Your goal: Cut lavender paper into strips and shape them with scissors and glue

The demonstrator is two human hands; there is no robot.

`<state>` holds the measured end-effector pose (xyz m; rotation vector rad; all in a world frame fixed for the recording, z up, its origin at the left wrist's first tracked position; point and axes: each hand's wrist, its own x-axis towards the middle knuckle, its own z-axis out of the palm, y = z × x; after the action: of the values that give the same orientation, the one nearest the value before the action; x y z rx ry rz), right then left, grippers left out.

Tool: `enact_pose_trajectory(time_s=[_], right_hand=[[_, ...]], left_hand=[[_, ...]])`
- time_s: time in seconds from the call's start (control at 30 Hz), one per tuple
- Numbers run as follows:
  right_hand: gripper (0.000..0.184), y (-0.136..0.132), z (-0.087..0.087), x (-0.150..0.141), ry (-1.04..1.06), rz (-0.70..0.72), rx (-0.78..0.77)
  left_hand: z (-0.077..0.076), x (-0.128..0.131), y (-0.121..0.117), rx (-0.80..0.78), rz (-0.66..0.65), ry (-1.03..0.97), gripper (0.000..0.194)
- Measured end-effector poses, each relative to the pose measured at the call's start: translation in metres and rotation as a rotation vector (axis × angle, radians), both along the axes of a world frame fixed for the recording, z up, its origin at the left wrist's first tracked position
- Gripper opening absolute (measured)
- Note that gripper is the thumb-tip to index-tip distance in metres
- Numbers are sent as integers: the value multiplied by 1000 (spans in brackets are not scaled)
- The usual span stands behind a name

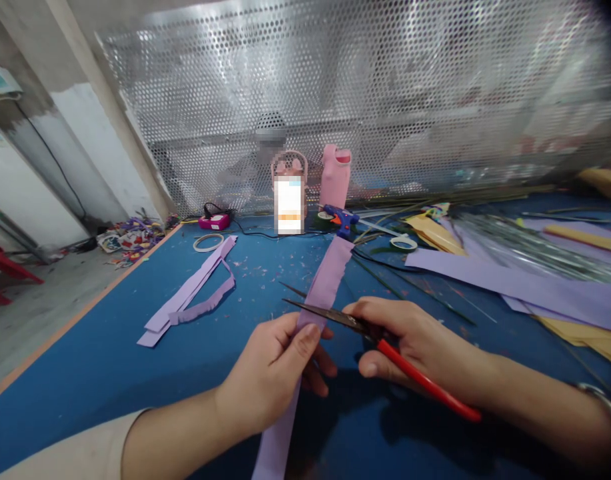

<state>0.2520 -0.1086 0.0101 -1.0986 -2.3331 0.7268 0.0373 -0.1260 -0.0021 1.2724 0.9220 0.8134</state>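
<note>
My left hand (280, 360) pinches a long purple paper strip (331, 270) between thumb and fingers. The strip's upper part has a wavy edge and points away from me, while its lower end hangs toward the bottom of the view. In my right hand (410, 340) is a pair of scissors (335, 316) with red handles and dark blades. The blades are parted and lie across the strip just above my left thumb; whether paper is between them I cannot tell. To the left, more purple strips (185, 293) lie on the blue table, one of them narrow and crinkled.
A blue table (100, 387) spreads below my hands. At its back stand a pink bottle (335, 177), a phone (289, 203), a glue gun (341, 219) and a magenta box (214, 221). Tape rolls (208, 243) lie about. Purple sheets (525, 280) and green stems (550, 243) are at right.
</note>
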Motion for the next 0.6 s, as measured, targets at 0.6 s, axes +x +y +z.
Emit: enact_pose_trajectory(time_s=[0.6], right_hand=[[76, -4, 7, -3, 6, 61, -102]], left_hand=[[6, 0, 1, 53, 106, 51, 39]])
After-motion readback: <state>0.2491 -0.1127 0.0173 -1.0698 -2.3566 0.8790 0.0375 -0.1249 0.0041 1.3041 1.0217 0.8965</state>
